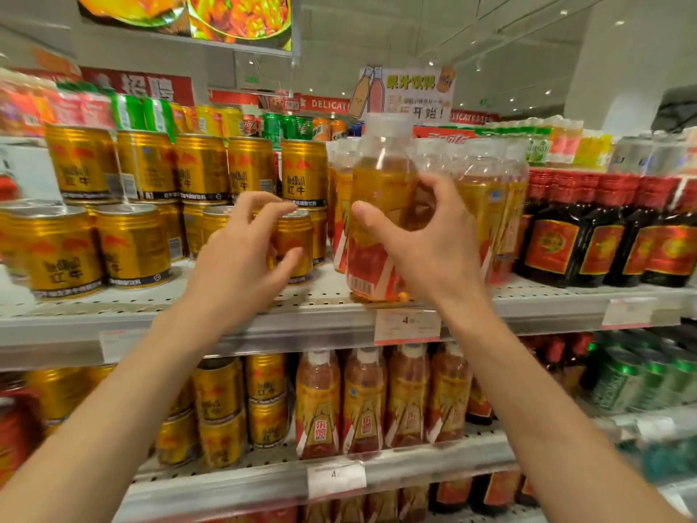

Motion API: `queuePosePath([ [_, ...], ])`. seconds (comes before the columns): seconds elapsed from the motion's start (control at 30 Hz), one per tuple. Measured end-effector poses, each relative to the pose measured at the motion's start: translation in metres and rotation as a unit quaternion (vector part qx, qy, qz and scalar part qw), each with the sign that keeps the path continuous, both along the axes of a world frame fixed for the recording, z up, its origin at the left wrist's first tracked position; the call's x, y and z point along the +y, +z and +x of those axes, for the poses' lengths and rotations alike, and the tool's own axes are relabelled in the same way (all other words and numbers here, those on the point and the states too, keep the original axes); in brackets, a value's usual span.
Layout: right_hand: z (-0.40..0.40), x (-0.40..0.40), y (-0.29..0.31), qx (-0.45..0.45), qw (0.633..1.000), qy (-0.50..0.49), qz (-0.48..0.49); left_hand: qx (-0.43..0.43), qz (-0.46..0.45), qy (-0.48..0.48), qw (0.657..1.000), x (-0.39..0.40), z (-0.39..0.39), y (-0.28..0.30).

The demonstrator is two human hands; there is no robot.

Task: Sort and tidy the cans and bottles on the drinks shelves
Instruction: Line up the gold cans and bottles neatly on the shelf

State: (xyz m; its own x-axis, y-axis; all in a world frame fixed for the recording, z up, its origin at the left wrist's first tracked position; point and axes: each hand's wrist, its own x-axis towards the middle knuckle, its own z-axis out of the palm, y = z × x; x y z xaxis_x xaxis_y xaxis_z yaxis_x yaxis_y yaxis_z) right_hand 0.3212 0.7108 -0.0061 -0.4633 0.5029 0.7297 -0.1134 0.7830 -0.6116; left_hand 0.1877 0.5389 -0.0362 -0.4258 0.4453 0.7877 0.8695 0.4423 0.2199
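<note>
On the upper shelf (320,315), my left hand (241,254) curls round a small gold can (298,235) in the front row, index finger on its lid and thumb on its front. My right hand (426,247) grips an orange drink bottle with a white cap (377,175). The thumb lies across its label and the fingers wrap its right side. This bottle stands upright at the shelf's front edge, ahead of a row of like bottles (486,198).
Gold cans (132,243) fill the shelf to the left, with more stacked behind (203,168). Dark bottles with red labels (603,235) stand to the right. The lower shelf (264,481) holds gold cans, orange bottles (362,402) and green cans (641,379).
</note>
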Motion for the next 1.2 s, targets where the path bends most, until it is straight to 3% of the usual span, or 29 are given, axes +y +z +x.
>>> queuePosePath([
  [0.3, -0.01, 0.0, -0.032, -0.12, 0.982, -0.097, 0.107, -0.015, 0.018, -0.042, 0.999, 0.003, -0.017, -0.014],
  [0.5, -0.012, 0.004, -0.046, -0.111, 0.987, -0.082, 0.081, -0.017, 0.029, -0.058, 0.998, 0.004, -0.018, -0.016],
  [0.7, -0.017, 0.008, -0.053, -0.104, 0.969, -0.157, 0.162, -0.025, 0.023, -0.046, 0.998, 0.006, -0.017, -0.018],
  [0.83, -0.021, 0.009, -0.058, -0.094, 0.968, -0.164, 0.163, -0.031, 0.009, -0.044, 0.999, 0.007, -0.015, -0.023],
  [1.0, -0.012, 0.012, -0.064, -0.098, 0.988, -0.082, 0.089, -0.091, 0.029, -0.07, 0.993, 0.002, -0.003, -0.027],
  [1.1, 0.011, 0.009, -0.072, -0.077, 0.996, 0.03, -0.028, -0.146, 0.095, -0.116, 0.978, -0.006, 0.016, -0.031],
  [1.2, 0.037, 0.0, -0.084, -0.031, 0.991, 0.107, -0.077, -0.2, 0.159, -0.136, 0.957, -0.023, 0.039, -0.044],
])
